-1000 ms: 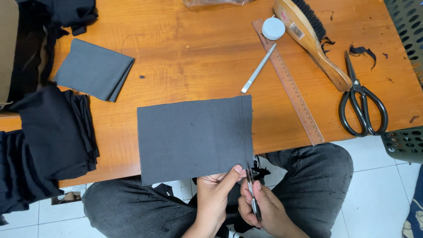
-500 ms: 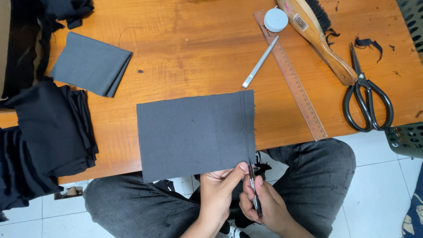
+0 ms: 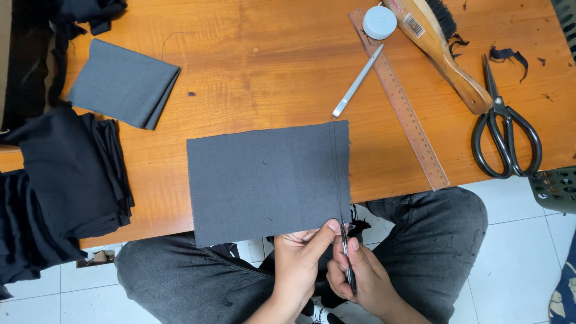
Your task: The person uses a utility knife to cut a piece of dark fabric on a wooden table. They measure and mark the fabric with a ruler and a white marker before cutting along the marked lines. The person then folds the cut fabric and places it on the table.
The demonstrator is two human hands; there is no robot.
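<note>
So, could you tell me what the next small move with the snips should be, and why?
Probably ease the small snips in the right hand a little further up the stitched line, since the tips sit at the grey fabric's near edge, which the left hand pinches.

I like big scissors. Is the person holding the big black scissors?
No, the big black scissors lie untouched on the table, while the right hand holds a small thin tool at the grey cloth.

The left hand [image 3: 300,255] pinches the near edge of a grey cloth [image 3: 267,180] that overhangs the wooden table [image 3: 258,66]. The right hand [image 3: 366,282] holds small snips [image 3: 346,252] at the cloth's stitched seam. Scissors [image 3: 504,129], a ruler [image 3: 402,102], a brush [image 3: 444,51] and a pen [image 3: 358,81] lie to the right, black fabric [image 3: 60,180] to the left.
</note>
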